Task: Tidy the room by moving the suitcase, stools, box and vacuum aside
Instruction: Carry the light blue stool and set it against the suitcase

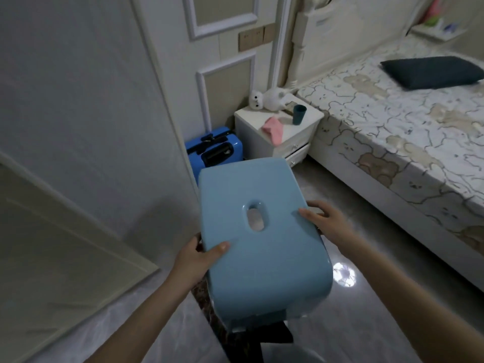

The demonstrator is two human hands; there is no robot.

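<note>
**Stool Carry: Grip and Handling Notes**

The light-blue stool (262,239) is held up in front of the person, above the floor (366,310), seat facing the camera. The left hand (193,260) grips the near left edge of the seat: thumb on top, fingers curled under the rim. The right hand (327,224) grips the right edge the same way, thumb laid on the top surface, fingers wrapped round the side.

Handling judgement: the seat looks like glossy moulded plastic, rigid and probably light, but smooth enough to slide in a loose grasp. Opposed holds on the two long edges keep it level. The oval hole (255,216) in the seat centre offers a one-hand carry point if a hand must be freed. The legs below are mostly hidden; allow clearance for them near the open door (91,127).

Beyond the stool, the blue suitcase (214,150) stands in the corner between the door and the white nightstand (282,132), just beside it. The bed (406,132) runs along the right.
</note>
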